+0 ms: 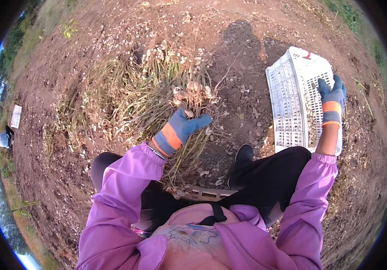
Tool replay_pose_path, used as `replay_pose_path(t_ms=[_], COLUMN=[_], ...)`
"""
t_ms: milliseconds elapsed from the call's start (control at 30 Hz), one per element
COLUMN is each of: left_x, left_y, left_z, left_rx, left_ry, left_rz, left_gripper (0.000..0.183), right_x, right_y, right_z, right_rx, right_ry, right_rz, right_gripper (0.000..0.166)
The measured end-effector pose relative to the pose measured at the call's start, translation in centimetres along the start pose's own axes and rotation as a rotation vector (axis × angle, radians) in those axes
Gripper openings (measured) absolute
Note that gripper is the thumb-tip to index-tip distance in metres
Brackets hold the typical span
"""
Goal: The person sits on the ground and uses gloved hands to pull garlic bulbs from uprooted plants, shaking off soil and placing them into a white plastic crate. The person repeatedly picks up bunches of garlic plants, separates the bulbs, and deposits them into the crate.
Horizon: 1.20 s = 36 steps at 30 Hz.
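My left hand [183, 130], in a blue-grey glove with an orange band, grips a bunch of dried peanut plants [197, 96] with pods and roots upward. Its stems trail down below the hand. More peanut plants [153, 71] lie in a heap just beyond and to the left, pods at their far end. My right hand [332, 92], gloved alike, is over the white plastic crate [288, 104] on the right, fingers spread; whether it holds anything is not plain. Loose peanuts [309, 114] lie inside the crate along its left side.
Brown soil strewn with dry leaves surrounds the heap. My boot [244, 157] stands between plants and crate. A slatted edge [210, 193] shows beneath me. Far left are another person [4, 139] and a second white crate [16, 116]. Green growth lines the field's rim.
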<state>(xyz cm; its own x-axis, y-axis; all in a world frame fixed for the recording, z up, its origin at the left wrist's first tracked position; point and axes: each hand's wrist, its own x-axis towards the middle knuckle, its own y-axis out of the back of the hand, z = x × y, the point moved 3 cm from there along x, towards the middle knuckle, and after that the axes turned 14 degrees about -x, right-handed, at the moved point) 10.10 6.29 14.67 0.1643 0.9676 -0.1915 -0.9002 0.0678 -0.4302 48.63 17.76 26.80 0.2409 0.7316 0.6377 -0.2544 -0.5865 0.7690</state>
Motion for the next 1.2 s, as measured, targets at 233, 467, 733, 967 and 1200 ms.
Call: replay_pose_path(t_ms=[233, 467, 733, 967, 1200], left_x=[-0.2, -0.4, -0.4, -1.0, -1.2], left_y=[-0.2, -0.8, -0.5, -1.9, -1.9], left_z=[-0.3, -1.0, -1.3, -0.9, -1.4], left_rx=[0.178, 0.19, 0.293, 0.136, 0.137], left_ry=[0.01, -0.046, -0.086, 0.027, 0.116], left_rz=[-0.165, -0.145, -0.239, -0.321, -0.355], left_gripper=[0.034, 0.041, 0.04, 0.046, 0.042], right_x=[-5.5, -10.9, -11.6, -12.5, -13.4], right_y=[8.2, 9.1, 9.0, 7.9, 7.1], right_z=[-9.7, -15.8, -16.7, -17.0, -16.9], right_rx=[0.923, 1.138, 1.323, 1.363, 1.402], right_ry=[0.349, 0.78, 0.773, 0.966, 0.919], right_rz=[-0.063, -0.386, -0.737, -0.736, -0.781], right_gripper=[0.016, 0.018, 0.028, 0.031, 0.031])
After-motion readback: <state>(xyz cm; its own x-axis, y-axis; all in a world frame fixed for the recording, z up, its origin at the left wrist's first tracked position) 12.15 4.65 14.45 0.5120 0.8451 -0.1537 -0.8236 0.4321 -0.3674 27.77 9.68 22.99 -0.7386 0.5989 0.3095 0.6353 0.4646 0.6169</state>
